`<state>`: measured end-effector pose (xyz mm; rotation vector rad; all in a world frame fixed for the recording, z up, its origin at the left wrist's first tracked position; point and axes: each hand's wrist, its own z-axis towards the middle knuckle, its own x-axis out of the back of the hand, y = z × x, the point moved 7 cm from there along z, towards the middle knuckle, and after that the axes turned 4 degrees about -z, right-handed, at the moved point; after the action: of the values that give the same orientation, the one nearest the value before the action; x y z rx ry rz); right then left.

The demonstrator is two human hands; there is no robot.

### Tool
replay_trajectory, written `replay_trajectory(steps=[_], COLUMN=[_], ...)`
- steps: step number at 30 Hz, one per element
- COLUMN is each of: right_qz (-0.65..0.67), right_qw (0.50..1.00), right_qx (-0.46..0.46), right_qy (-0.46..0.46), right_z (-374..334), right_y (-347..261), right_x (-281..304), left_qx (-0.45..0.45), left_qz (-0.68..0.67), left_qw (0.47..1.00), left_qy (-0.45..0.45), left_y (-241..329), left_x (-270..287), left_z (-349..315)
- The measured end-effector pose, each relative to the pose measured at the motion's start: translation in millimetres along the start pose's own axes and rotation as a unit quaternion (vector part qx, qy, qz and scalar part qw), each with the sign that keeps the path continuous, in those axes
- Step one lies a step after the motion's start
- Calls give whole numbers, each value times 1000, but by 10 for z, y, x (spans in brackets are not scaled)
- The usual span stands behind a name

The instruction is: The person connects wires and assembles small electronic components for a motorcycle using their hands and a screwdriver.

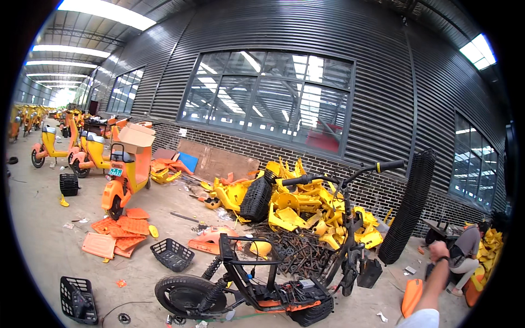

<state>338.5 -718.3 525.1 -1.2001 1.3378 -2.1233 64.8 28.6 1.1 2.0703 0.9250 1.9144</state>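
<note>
My right forearm reaches in from the lower right, with a pale sleeve and a dark wristband. At its end, my right hand (438,251) looks bunched; its fingers are too small to make out, nor can I tell whether it holds anything. An orange panel (412,298) is beside the forearm. In front of me stands a stripped scooter frame (249,262) with its rear wheel (188,295), handlebar (383,165) and exposed wiring. A black box (369,273) sits beside its front end. My left hand is out of view.
Behind the frame are piles of yellow body panels (290,218) and dark metal parts (301,251). Black baskets (172,255) and orange panels (128,227) lie at left, near parked scooters (128,175). A tall basket stack (407,208) leans at right; another person (467,249) crouches beyond.
</note>
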Motion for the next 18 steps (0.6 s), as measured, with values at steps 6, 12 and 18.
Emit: replay_trajectory(steps=[6, 12, 18], right_qz=[42, 208, 358], right_qw=[957, 861, 727], right_qx=[-98, -152, -154], right_qy=[269, 438, 566], right_z=[-317, -1289, -2368], right_y=[1483, 2811, 4085], right_x=[1921, 3239, 3935], left_qx=[-10, -28, -65], left_qz=[20, 61, 107], left_qw=[1000, 996, 987], left_qy=[18, 52, 102], left_y=[45, -43, -182], left_x=[62, 133, 236], left_z=[-107, -177, -163])
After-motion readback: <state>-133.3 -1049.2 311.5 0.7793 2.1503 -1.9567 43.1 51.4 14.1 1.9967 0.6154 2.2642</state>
